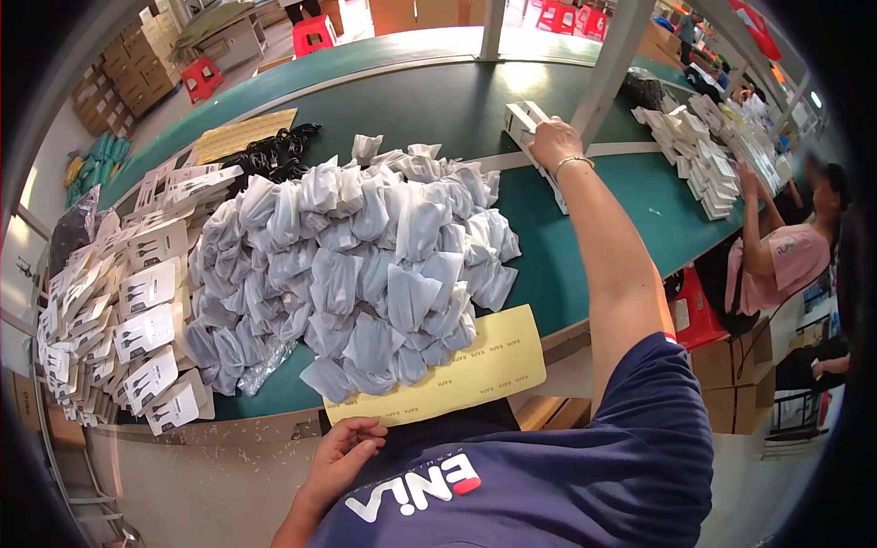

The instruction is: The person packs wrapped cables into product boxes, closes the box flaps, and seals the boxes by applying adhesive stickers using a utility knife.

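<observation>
My right hand (555, 144) is stretched far out over the green table, its fingers closed over a slim white box (525, 119) at the end of a short row. Near my body, my left hand (345, 454) hangs at the table's front edge with its fingers curled in; nothing shows in it. Just beyond it lies a yellow printed sheet (498, 361). A large heap of small items in greyish-white wrapping (352, 237) partly covers the sheet. Left of the heap are stacked white cards (146, 333) printed with a dark cable picture.
Black cables (274, 151) and a yellow board (242, 134) lie behind the heap. A metal post (612, 68) rises beside my right hand. At the right, a person in a pink shirt (795, 260) sits by piled white boxes (690, 160). A red stool (694, 310) stands there.
</observation>
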A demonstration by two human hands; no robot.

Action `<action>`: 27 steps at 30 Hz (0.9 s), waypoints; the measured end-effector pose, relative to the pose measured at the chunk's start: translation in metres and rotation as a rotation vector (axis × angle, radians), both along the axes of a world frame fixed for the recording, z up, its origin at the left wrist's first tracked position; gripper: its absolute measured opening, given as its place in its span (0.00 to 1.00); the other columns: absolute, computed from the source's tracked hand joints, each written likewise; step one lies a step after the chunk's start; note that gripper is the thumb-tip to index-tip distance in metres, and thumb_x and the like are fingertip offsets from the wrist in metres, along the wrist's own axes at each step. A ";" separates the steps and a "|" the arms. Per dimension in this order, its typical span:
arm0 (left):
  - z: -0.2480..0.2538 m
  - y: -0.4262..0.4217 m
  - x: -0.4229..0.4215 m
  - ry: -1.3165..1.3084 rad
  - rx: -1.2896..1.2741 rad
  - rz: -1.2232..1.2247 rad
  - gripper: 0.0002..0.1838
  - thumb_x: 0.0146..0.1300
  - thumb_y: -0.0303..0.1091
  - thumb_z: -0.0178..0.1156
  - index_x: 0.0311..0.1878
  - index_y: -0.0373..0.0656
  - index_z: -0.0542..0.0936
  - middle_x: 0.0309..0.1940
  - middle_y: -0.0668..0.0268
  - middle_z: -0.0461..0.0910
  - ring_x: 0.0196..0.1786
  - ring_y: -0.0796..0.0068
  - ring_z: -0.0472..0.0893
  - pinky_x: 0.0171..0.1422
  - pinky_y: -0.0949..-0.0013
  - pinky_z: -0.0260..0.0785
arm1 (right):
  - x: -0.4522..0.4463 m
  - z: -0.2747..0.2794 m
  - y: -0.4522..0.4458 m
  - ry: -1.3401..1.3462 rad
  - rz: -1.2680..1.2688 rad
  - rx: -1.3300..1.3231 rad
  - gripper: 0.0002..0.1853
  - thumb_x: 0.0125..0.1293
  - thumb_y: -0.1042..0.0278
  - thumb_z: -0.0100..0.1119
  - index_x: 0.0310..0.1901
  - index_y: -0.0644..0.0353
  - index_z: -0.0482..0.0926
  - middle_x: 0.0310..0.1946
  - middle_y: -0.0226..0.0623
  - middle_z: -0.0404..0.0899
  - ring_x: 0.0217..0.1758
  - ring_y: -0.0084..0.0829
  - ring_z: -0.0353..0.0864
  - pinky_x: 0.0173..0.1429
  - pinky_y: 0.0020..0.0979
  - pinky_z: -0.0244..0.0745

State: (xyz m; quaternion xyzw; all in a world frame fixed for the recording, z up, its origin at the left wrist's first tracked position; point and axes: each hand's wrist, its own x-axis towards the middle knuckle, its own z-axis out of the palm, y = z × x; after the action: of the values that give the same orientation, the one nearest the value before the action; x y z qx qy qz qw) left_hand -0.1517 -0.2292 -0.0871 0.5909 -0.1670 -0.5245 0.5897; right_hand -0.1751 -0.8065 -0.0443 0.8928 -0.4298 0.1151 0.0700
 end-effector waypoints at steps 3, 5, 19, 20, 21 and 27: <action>0.002 0.002 -0.001 0.032 0.021 0.024 0.18 0.67 0.23 0.57 0.60 0.36 0.73 0.51 0.59 0.80 0.51 0.72 0.79 0.57 0.73 0.71 | -0.002 -0.004 -0.002 0.049 -0.049 -0.024 0.16 0.58 0.62 0.59 0.42 0.64 0.84 0.44 0.49 0.81 0.43 0.48 0.83 0.50 0.40 0.78; 0.004 -0.002 0.002 0.047 0.046 0.057 0.18 0.67 0.23 0.57 0.60 0.36 0.73 0.51 0.59 0.80 0.50 0.72 0.79 0.56 0.73 0.71 | 0.001 -0.012 -0.015 0.091 -0.026 -0.098 0.16 0.60 0.61 0.60 0.43 0.65 0.84 0.43 0.48 0.81 0.41 0.47 0.84 0.48 0.40 0.79; 0.000 0.003 0.004 -0.216 -0.161 -0.067 0.16 0.65 0.23 0.59 0.56 0.35 0.75 0.48 0.60 0.81 0.45 0.75 0.79 0.52 0.75 0.71 | 0.014 0.040 0.154 -0.487 0.372 0.993 0.17 0.61 0.58 0.63 0.44 0.64 0.84 0.28 0.32 0.79 0.29 0.25 0.71 0.37 0.26 0.71; 0.003 0.003 0.005 -0.243 -0.182 -0.060 0.16 0.65 0.22 0.59 0.56 0.35 0.76 0.47 0.60 0.81 0.45 0.75 0.79 0.51 0.75 0.70 | 0.012 0.039 0.160 -0.488 0.372 0.999 0.17 0.61 0.58 0.63 0.44 0.64 0.84 0.28 0.32 0.79 0.29 0.25 0.71 0.37 0.26 0.71; 0.007 0.005 0.007 -0.271 -0.201 -0.045 0.16 0.64 0.22 0.59 0.55 0.35 0.76 0.47 0.61 0.81 0.44 0.75 0.79 0.50 0.75 0.70 | 0.014 0.037 0.166 -0.437 0.490 0.887 0.17 0.59 0.58 0.64 0.41 0.65 0.83 0.27 0.31 0.78 0.28 0.24 0.70 0.36 0.26 0.69; 0.018 0.052 0.035 -0.849 -0.194 0.352 0.11 0.62 0.21 0.60 0.48 0.36 0.79 0.42 0.64 0.80 0.37 0.76 0.77 0.43 0.75 0.69 | 0.029 0.028 0.177 -0.375 0.759 0.988 0.12 0.50 0.79 0.65 0.39 0.62 0.79 0.33 0.25 0.74 0.34 0.21 0.69 0.42 0.22 0.69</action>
State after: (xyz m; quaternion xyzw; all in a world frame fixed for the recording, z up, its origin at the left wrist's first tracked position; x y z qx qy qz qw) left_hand -0.1165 -0.1775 -0.0695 0.7147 -0.3389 -0.1106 0.6017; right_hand -0.1459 -0.6297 -0.0162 0.8745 -0.0917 0.0746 -0.4705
